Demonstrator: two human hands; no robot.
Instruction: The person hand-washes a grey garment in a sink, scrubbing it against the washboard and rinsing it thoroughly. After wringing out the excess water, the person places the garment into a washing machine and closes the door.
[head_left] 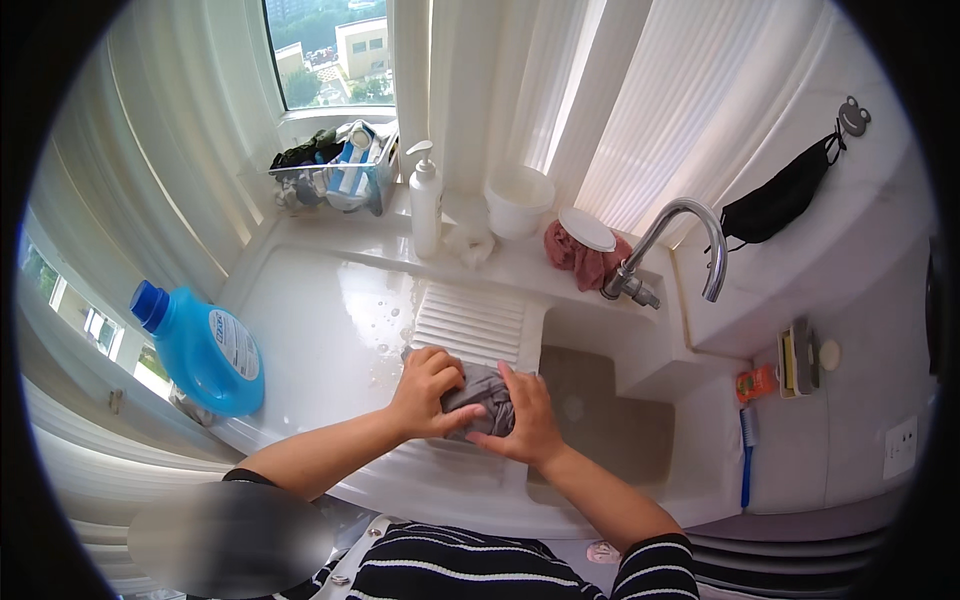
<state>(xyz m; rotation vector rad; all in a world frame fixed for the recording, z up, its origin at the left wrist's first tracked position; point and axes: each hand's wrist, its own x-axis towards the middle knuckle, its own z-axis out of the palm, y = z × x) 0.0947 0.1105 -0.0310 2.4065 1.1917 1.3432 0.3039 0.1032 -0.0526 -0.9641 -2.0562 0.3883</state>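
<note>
A crumpled grey cloth [482,392] lies bunched on the lower part of the ribbed washboard [468,325], which is moulded into the white sink counter. My left hand [428,392] grips the cloth from its left side, thumb pointing inward. From the right, my right hand [522,415] closes on the same cloth, its fingers upward and its thumb near the other thumb. The basin [610,415] opens just right of my right hand. Part of the cloth is hidden under my fingers.
A blue detergent bottle [210,350] stands at left. Behind are a pump bottle [426,205], a white tub [519,203], a pink cloth [580,262] and a clear bin [340,180]. The curved faucet [690,210] rises over the basin; a blue brush [747,455] hangs at right.
</note>
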